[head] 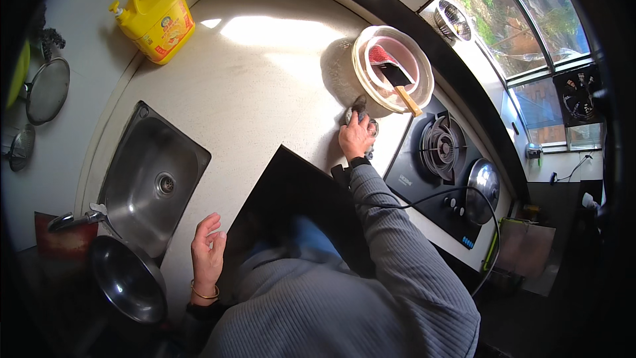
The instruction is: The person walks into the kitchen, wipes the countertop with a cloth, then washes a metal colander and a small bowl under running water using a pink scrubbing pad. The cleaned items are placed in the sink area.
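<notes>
My right hand presses a crumpled dark grey cloth onto the pale countertop, between the stacked basins and the gas hob. Close beyond it stand the nested pale plastic basins, with a pink basin inside. A broad dark-bladed tool with a wooden handle rests across them, its handle pointing over the rim. My left hand, with a gold bangle at the wrist, hovers near the counter's front edge. It holds nothing, and its fingers are slightly curled and apart.
Left is a steel sink with a faucet; a dark pan sits beside it. A yellow pump jug stands at the back. On the right lie a gas hob, a pot lid and a black cable.
</notes>
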`<state>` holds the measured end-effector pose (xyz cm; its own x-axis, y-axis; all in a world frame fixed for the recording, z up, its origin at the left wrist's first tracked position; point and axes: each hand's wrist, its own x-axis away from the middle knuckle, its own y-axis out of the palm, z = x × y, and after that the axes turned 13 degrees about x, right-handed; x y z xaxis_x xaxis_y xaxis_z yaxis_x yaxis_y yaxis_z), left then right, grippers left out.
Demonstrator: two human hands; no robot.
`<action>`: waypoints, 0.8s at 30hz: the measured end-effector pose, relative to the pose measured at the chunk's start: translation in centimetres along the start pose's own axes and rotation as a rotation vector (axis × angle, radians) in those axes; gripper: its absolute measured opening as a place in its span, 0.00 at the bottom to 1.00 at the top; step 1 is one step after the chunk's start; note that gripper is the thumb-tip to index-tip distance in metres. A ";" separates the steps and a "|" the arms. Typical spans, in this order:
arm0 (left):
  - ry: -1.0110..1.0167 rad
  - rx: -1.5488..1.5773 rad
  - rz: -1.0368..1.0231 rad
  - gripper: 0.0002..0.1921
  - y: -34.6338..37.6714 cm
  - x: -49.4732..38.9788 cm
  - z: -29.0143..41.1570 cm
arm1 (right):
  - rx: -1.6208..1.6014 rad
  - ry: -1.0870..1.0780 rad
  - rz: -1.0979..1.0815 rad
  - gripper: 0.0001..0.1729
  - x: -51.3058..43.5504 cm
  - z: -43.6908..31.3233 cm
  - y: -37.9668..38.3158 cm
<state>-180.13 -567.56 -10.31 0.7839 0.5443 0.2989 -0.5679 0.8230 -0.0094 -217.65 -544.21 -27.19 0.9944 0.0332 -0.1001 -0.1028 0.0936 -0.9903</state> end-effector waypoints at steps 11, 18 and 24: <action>0.122 -0.116 -0.128 0.18 10.8 -3.3 5.1 | -1.198 -0.820 -0.545 0.30 12.2 -16.5 -6.8; 0.128 -0.127 -0.111 0.18 9.4 -1.5 4.5 | -0.591 -0.394 0.015 0.30 -0.8 6.0 -4.0; 0.147 -0.148 -0.090 0.17 4.8 0.8 3.1 | -0.178 -0.169 0.088 0.32 7.7 2.7 -1.6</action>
<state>-183.05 -563.65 -7.13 0.8639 0.4769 0.1622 -0.4599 0.8781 -0.1323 -209.89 -541.38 -26.07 0.9623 0.2008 -0.1834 -0.1677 -0.0929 -0.9815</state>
